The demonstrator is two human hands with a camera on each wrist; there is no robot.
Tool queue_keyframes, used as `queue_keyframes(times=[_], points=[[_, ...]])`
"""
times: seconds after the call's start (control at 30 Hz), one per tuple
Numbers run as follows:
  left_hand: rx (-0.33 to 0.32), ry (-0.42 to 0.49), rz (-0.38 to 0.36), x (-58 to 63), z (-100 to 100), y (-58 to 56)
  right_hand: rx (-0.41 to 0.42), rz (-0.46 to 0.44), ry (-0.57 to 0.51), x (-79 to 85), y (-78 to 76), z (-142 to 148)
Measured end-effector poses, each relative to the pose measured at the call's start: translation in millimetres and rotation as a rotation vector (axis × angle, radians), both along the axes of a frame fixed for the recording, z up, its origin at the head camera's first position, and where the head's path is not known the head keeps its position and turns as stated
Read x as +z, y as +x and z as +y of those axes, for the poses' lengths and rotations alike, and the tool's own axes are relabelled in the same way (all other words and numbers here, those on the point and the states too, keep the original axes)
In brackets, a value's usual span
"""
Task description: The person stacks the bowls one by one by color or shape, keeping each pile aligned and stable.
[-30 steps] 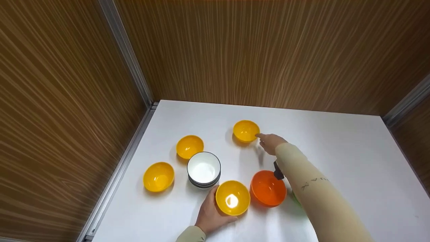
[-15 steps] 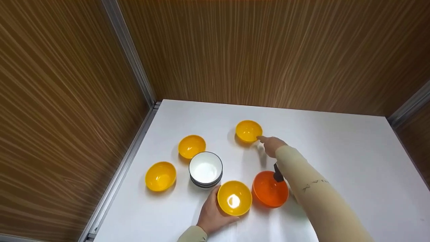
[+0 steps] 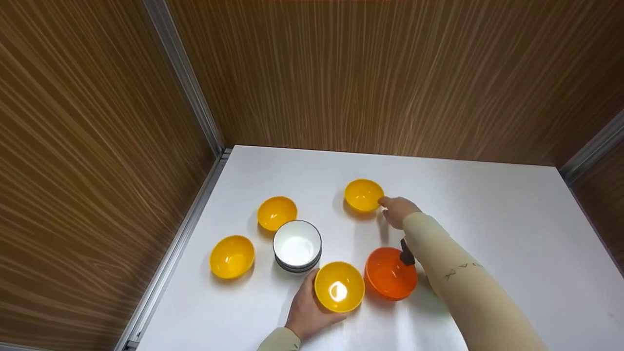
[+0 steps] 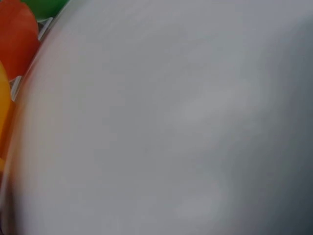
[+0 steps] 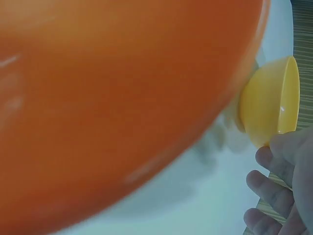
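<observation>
My left hand (image 3: pixel 307 314) grips the side of a yellow bowl (image 3: pixel 340 286) near the front of the table, fingers and thumb curved round it. Reaching to the far middle, my right hand (image 3: pixel 399 210) pinches another yellow bowl (image 3: pixel 363 196) at the right of its rim. In the right wrist view, thumb and forefinger meet at that yellow bowl's (image 5: pixel 266 100) rim, while the other fingers stay loosely bent off it. Between the two arms stands an orange bowl (image 3: pixel 390 273), right beside the front yellow bowl. The left wrist view shows mostly blurred white surface.
A stack of white bowls (image 3: pixel 296 243) with dark rims stands left of centre. Two more yellow bowls, one behind it (image 3: pixel 277 213) and one further left (image 3: pixel 232 257), are on the white table (image 3: pixel 512 234). A green thing (image 4: pixel 45 7) is mostly hidden under my right sleeve (image 3: pixel 468 278).
My right hand has drawn the far yellow bowl slightly to the right and towards me. My left hand and the front yellow bowl stay where they were.
</observation>
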State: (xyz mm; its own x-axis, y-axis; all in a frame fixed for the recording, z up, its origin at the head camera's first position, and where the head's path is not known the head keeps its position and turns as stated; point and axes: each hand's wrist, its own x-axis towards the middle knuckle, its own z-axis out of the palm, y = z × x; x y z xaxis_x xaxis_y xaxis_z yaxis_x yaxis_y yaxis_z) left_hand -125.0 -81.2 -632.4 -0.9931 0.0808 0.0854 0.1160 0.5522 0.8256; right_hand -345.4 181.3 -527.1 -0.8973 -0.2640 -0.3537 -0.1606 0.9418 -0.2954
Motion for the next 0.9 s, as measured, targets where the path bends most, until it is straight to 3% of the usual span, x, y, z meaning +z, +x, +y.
queue_keyframes(times=[0.33, 0.63, 0.9], points=[[-0.002, -0.002, 0.012, -0.2, 0, -3.9, -0.022, -0.022, -0.018, 1.4, 1.1, 12], [-0.001, -0.007, 0.042, -1.5, 1, -3.7, -0.153, -0.061, -0.041, 0.2, -1.1, 29], [0.010, 0.006, -0.031, -0.1, 2, -1.8, -0.171, 0.008, -0.028, -2.7, 1.7, 31]])
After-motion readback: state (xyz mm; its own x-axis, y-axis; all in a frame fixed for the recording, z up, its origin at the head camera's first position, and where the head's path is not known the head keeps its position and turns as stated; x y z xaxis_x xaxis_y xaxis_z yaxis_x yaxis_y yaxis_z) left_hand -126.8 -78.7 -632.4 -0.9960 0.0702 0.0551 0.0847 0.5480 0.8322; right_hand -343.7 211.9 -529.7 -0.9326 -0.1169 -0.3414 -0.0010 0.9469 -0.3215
